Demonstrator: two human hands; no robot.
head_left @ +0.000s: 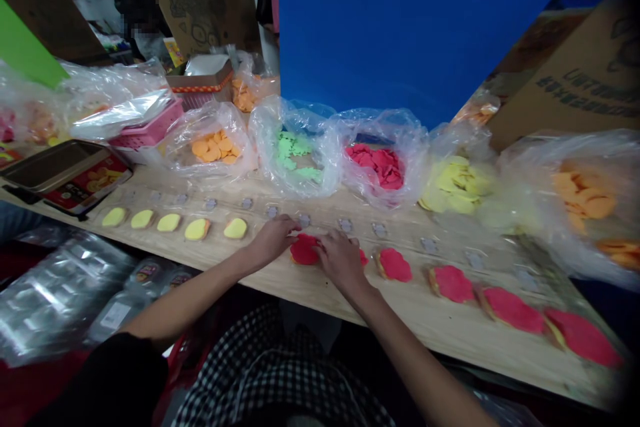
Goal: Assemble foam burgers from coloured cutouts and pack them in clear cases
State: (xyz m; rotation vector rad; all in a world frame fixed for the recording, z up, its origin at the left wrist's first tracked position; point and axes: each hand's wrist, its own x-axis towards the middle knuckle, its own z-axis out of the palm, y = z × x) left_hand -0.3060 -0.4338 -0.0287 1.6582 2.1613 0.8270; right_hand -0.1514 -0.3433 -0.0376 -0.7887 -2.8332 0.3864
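Observation:
My left hand (273,240) lies flat on the wooden table (450,340), its fingertips at the upper edge of a red-iced cookie (304,249). My right hand (341,261) rests just beside that cookie and covers most of a second red one (363,257). More red-iced cookies (453,283) run in a row to the right, and yellow-iced cookies (197,229) run to the left. Small grey square tags (345,225) line the table behind both rows. Neither hand appears to grip anything.
Clear plastic bags hold orange (215,147), green (293,153), red (383,167) and yellow (457,183) pieces behind the tags. A metal tray (50,165) and pink basket (147,127) stand back left. Silvery packs (60,287) lie below the table edge.

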